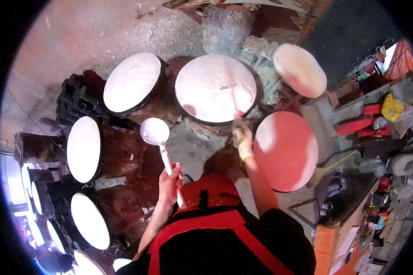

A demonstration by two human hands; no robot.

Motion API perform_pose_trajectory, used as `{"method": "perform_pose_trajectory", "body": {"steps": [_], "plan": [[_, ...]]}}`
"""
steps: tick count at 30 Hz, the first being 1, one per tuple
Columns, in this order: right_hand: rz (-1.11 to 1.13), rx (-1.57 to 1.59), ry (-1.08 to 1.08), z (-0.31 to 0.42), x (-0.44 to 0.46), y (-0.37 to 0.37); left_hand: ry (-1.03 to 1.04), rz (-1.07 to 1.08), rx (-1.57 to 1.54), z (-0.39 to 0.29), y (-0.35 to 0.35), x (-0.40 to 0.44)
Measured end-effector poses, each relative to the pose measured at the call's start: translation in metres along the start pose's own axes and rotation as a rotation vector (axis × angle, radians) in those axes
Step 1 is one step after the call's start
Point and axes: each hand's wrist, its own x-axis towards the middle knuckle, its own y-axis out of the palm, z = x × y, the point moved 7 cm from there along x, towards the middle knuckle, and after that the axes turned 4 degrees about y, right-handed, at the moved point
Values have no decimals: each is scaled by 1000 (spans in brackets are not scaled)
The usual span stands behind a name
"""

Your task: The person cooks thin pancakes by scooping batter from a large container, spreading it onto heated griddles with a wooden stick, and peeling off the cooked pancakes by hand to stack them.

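Note:
My left hand (pixel 169 182) is wrapped round the handle of a white ladle-like tool (pixel 155 132), its round head pointing away from me. My right hand (pixel 241 137) wears a pale, soiled glove and is held at the near edge of a large round white surface (pixel 211 87). Its fingers are bent and blurred; whether they hold something cannot be made out. Just right of that hand is another round surface (pixel 287 151), lit reddish. A round white top (pixel 133 82) lies beyond the ladle to the left.
More round white tops (pixel 84 149) on dark drums run down the left side. A pale round piece (pixel 300 70) is at the back right, near a grey bucket (pixel 226 30). At the right stand a dark-topped table (pixel 344 195) and red and yellow items (pixel 392 108).

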Motion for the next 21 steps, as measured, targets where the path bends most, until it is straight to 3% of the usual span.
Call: {"method": "perform_pose_trajectory", "body": {"steps": [1, 3, 5, 6, 8, 10, 11, 12, 14, 16, 18, 19, 21], "plan": [[-222, 220, -121, 1, -5, -12, 27, -7, 12, -6, 0, 0], [-294, -89, -114, 16, -33, -7, 15, -31, 17, -9, -2, 4], [-224, -375, -337, 32, -37, 30, -9, 37, -39, -9, -3, 11], [-67, -136, -118, 3, -29, 33, -21, 69, -65, -8, -4, 14], [104, -312, -57, 28, -28, 42, 6, 95, -87, -3, -8, 22], [-78, -409, -201, 58, -35, 24, 44, 109, -109, -1, -10, 27], [-191, -450, -402, 56, -34, 9, 44, 96, -81, 1, -14, 30], [-376, -255, -421, 34, -34, -7, 47, 82, -59, 2, -18, 34], [-284, -461, -365, 31, -49, 7, -4, 72, -43, 3, -19, 32], [-179, -362, -244, 11, -35, 17, -101, 87, -58, 2, -16, 27], [-64, 440, -33, -11, 1, 3, -157, 183, -30, 13, -16, 32], [-162, 655, 119, -14, 14, -9, -182, 233, -13, 15, -16, 34], [-308, 190, -89, -11, 27, -36, -147, 271, 51, 11, -10, 35]]}}
